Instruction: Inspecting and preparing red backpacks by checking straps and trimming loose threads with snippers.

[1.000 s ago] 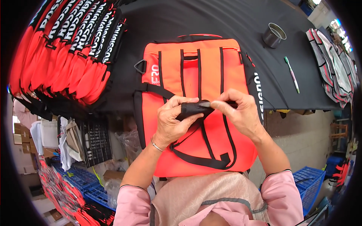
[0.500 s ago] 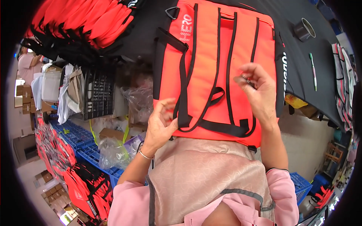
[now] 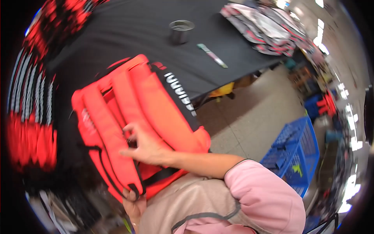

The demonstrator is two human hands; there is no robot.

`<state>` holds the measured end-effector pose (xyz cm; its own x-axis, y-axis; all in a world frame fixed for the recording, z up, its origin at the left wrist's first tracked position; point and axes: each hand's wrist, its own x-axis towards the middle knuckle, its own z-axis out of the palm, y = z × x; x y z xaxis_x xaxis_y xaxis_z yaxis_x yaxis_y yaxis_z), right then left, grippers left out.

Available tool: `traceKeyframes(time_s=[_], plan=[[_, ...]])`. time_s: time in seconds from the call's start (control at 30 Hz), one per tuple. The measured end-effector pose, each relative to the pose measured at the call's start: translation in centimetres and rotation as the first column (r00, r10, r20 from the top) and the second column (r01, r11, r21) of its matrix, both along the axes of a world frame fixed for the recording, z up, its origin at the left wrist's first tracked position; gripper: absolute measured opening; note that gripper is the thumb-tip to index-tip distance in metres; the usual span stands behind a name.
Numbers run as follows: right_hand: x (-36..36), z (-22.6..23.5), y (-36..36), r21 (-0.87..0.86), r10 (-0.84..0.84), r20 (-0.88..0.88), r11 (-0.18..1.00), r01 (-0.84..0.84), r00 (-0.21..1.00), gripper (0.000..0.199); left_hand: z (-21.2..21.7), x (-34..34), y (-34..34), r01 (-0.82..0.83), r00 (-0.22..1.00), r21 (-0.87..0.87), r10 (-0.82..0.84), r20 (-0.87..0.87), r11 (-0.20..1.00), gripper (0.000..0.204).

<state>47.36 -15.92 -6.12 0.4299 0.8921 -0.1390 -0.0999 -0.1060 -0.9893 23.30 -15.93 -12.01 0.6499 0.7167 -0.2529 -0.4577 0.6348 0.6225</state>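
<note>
An orange backpack (image 3: 156, 105) with black straps lies at the near edge of the black table (image 3: 128, 35), tilted and partly over the edge against my body. My right hand (image 3: 146, 146) lies across its back panel with fingers spread, fingertips at a black strap. My left hand (image 3: 134, 204) grips the bag's bottom edge from below, where a black strap loops; most of that hand is hidden under the bag.
A metal cup (image 3: 181, 31) and a green-handled tool (image 3: 212, 55) lie further back on the table. Grey and red bags (image 3: 269, 29) are stacked at the far right, blurred red bags (image 3: 31, 117) at the left. A blue plastic crate (image 3: 296, 156) stands on the floor to my right.
My view has swung to the right and the picture is blurred. The backpack has turned and slid toward me. My right hand dropped from the strap to the back panel; my left went under the bottom edge.
</note>
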Motion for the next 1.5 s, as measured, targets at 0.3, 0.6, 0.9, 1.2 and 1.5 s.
traceKeyframes(time_s=[0.3,0.6,0.9,1.2,1.5], plan=[[0.5,1.8,0.1,0.167,-0.026,0.100,0.986,0.009,0.995,0.070,8.8,1.7,2.9,-0.481,0.519,0.809,0.854,-0.047,0.337,0.039],[1.6,3.2,0.4,0.300,-0.046,-0.053,0.952,0.060,0.998,0.063,5.5,6.0,3.1,0.342,0.830,0.471,-0.026,-0.558,0.813,0.054],[3.4,-0.3,1.6,0.052,-0.028,-0.018,0.998,0.029,0.999,0.064,5.3,7.4,2.9,0.235,0.955,0.302,-0.161,-0.250,0.924,0.033],[4.2,-0.3,0.4,-0.103,0.077,0.222,0.993,-0.056,0.972,0.063,5.9,8.1,2.5,0.186,0.971,0.324,-0.122,-0.208,0.928,0.029],[3.1,4.2,-6.8,0.077,-0.101,0.669,0.995,0.066,0.737,0.038,6.2,8.5,1.8,0.256,0.928,0.249,-0.166,-0.333,0.934,0.019]])
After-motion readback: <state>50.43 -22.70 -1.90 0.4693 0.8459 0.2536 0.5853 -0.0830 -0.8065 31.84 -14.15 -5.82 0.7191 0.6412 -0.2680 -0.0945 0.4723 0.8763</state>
